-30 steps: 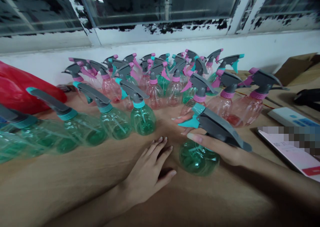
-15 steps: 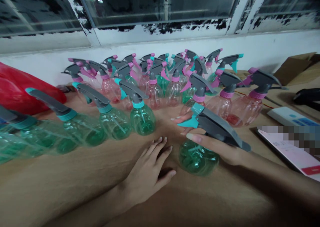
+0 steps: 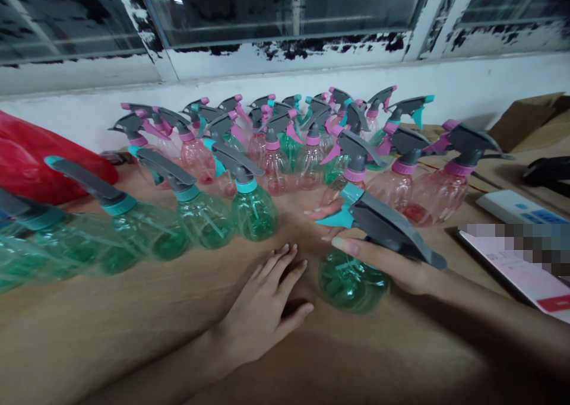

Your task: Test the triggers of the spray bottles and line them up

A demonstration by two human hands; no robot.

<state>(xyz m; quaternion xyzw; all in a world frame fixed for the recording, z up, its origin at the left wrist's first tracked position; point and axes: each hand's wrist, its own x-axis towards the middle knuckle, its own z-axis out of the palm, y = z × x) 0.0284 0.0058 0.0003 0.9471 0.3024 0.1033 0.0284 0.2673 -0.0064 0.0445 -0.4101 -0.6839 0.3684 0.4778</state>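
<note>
Head camera view: a wooden table [image 3: 178, 334] spreads under both your hands. Well beyond your right-hand grip, dark window panes [image 3: 285, 13] with ragged, dark-patched frames sit above a white wall [image 3: 512, 78]. Between the grip and that wall stands a crowded cluster of pink and green spray bottles [image 3: 276, 167], with grey heads and pink or teal trim. To the left of the grip, past your other hand, a row of green spray bottles [image 3: 209, 221] with teal collars runs toward the table's left edge. Farther left, behind that row, lies a bulging red bag [image 3: 40, 155]. Far to the right, beyond the grip, is a brown cardboard box [image 3: 525, 123].

Your left hand [image 3: 262, 307] lies palm down on the wood, fingers a little spread, near the held bottle but apart from it. Your right hand [image 3: 407, 268] is closed around the neck of one green spray bottle [image 3: 354, 283], thumb on the near side, fingertips showing by its teal trigger. Whether its base bears on the table, you cannot tell.

Right of the grip are a phone [image 3: 512, 268] with a lit pinkish screen, partly pixelated, a white device [image 3: 499, 206] with blue markings and, farther off, a black object [image 3: 550, 173].
</note>
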